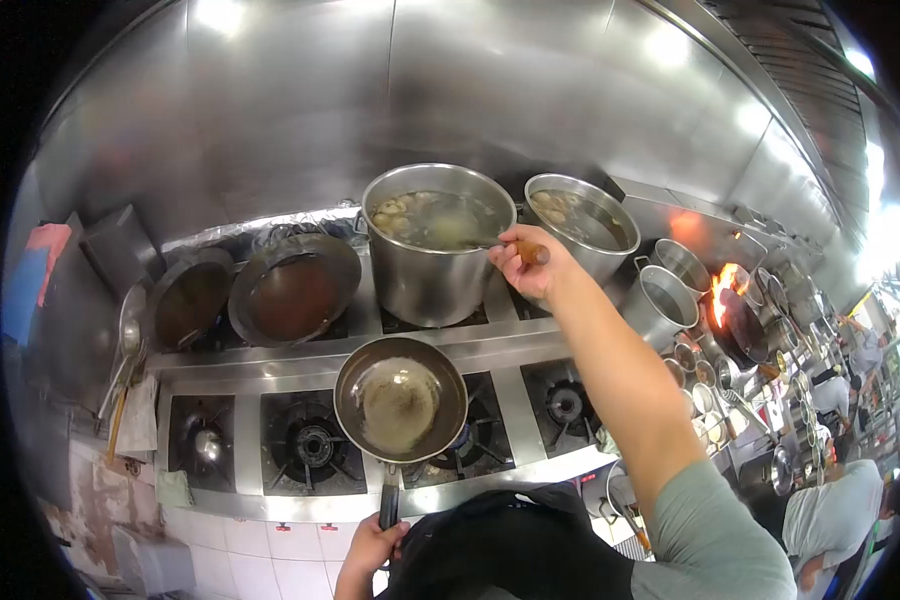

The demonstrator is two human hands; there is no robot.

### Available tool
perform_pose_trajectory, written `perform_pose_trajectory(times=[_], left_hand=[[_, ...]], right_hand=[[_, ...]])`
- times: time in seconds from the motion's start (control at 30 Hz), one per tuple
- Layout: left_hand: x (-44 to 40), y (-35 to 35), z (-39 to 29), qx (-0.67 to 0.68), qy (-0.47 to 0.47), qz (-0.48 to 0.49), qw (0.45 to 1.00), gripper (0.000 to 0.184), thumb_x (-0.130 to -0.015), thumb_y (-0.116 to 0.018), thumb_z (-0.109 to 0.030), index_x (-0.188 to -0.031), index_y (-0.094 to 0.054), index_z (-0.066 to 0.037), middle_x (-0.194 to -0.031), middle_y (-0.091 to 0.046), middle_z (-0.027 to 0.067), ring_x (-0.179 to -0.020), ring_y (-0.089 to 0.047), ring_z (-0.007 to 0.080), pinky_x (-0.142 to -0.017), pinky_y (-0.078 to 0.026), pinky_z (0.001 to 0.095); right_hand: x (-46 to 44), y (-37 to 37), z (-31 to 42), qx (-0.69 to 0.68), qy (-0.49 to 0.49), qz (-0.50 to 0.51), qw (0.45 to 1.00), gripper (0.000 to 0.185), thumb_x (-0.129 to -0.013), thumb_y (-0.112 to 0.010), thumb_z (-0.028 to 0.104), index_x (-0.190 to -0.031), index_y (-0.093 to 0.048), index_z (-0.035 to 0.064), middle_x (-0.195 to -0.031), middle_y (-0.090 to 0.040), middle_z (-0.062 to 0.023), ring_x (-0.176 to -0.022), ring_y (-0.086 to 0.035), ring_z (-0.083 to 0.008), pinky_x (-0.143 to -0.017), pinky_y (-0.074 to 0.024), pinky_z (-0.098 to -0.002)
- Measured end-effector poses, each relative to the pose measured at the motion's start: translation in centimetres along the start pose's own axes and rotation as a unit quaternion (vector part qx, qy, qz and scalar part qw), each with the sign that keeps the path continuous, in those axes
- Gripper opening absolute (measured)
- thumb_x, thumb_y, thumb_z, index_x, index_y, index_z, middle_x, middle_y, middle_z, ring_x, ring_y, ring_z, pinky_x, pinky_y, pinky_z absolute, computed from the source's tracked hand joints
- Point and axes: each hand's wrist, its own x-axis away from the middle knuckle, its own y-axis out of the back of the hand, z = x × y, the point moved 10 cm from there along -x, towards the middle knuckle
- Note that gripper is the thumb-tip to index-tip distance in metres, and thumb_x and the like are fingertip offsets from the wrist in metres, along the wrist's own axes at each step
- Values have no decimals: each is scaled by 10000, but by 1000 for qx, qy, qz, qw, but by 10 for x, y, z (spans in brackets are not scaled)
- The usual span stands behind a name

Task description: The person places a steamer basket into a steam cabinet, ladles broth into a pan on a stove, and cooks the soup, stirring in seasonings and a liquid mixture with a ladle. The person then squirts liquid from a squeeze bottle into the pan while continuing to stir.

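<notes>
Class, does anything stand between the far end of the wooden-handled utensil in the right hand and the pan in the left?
Yes: the near wall of the stockpot. The utensil reaches in over its edge; above that, nothing visible blocks the way to the pan.

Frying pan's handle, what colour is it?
The frying pan handle is black, seen best in the head view.

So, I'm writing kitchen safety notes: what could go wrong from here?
The right hand grips a wooden handle beside the rim of the large pot; the liquid inside, if hot, could splash and scald. The left hand holds the frying pan by its handle; a knock might tip it. Flames rise beside a dark pan off to the right and could flare.
</notes>
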Motion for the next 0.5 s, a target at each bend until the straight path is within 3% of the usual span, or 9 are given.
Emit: perform_pose_trajectory(times=[0.07, 0.13, 0.3, 0.5], left_hand=[[-8, -3, -11, -9, -19, 16, 1000, 174, -909, -703, -162, -861, -595, -35, -611, -563, 18, -474, -545, 127, -457, -425, 272], [-12, -11, -33, -25, -33, 37, 998, 155, -909, -670, -152, -863, -594, -24, -610, -556, 24, -487, -545, 125, -470, -433, 271], [-30, -28, -78, -70, -88, 65, 992, 187, -928, -652, -184, -847, -583, -30, -612, -550, 23, -487, -551, 136, -468, -441, 286], [-28, -51, -121, -7, -93, 109, 990, 218, -962, -642, -230, -861, -555, -58, -625, -569, 17, -486, -544, 133, -469, -425, 292]], right_hand=[[17, -11, -9, -25, 30, 22, 999, 137, -852, -664, 44, -926, -560, -6, -878, -565, -109, -624, -567, -143, -446, -461, -195], [37, -24, -14, -11, 68, 29, 997, 192, -909, -561, 91, -947, -443, -55, -840, -545, -97, -542, -568, -72, -385, -473, -174], [67, -29, -23, -87, 24, 93, 991, 211, -911, -597, 65, -1005, -454, -58, -857, -546, -111, -588, -583, -106, -417, -473, -186], [139, -39, -48, -94, 22, 120, 988, 213, -918, -596, 105, -963, -452, -44, -861, -555, -94, -586, -596, -96, -416, -472, -196]])
